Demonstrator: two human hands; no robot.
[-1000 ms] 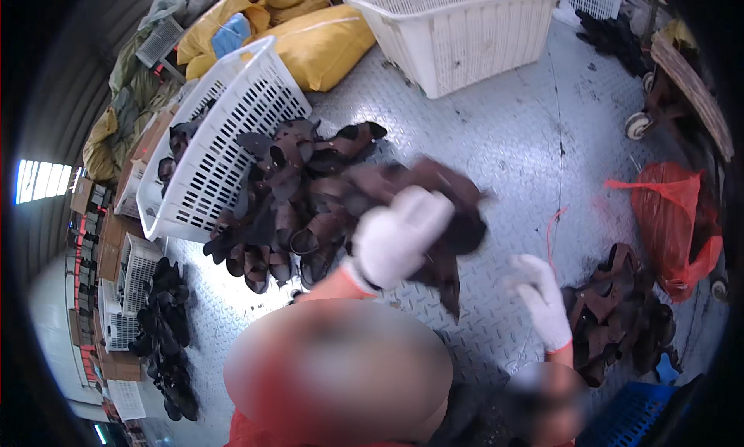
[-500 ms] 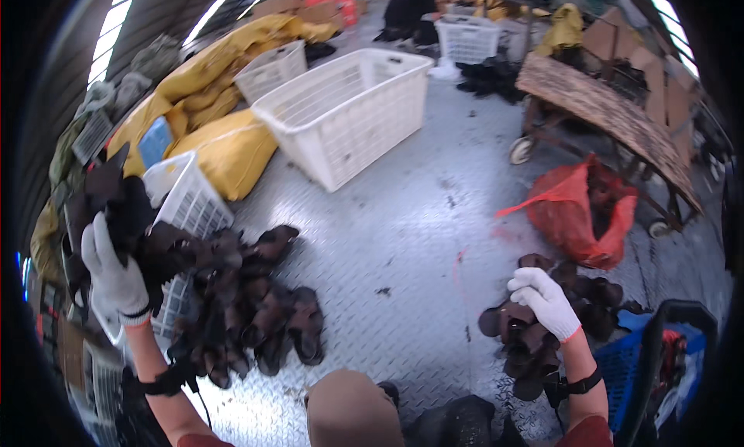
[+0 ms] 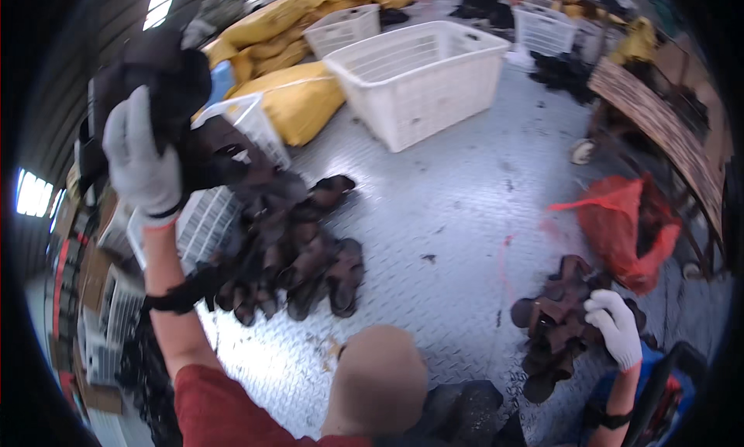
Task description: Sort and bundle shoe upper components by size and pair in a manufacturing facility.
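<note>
My left hand (image 3: 144,158), in a white knit glove, is raised at the left with its fingers extended along a bulky bunch of dark sandals (image 3: 167,79). The bunch appears gripped; my thumb is hidden. Below it, more dark brown sandals (image 3: 306,253) lie heaped against a tilted white basket (image 3: 208,226) and on the floor. My right hand (image 3: 618,328), also gloved, hovers at the right edge of another sandal pile (image 3: 559,319). Its fingers are loosely bent and apart, with nothing visible in them.
A large white crate (image 3: 434,98) stands ahead on the metal plate floor (image 3: 434,207). Yellow sacks (image 3: 302,102) lie left of it. At the right are a red bag (image 3: 620,226), a wooden-topped cart (image 3: 659,129) and a blue basket (image 3: 659,381) beside my right forearm.
The view has turned left. My left hand has risen with the dark sandals, which now look closer. My right hand has shifted right, off the top of its pile, and its fingers have loosened.
</note>
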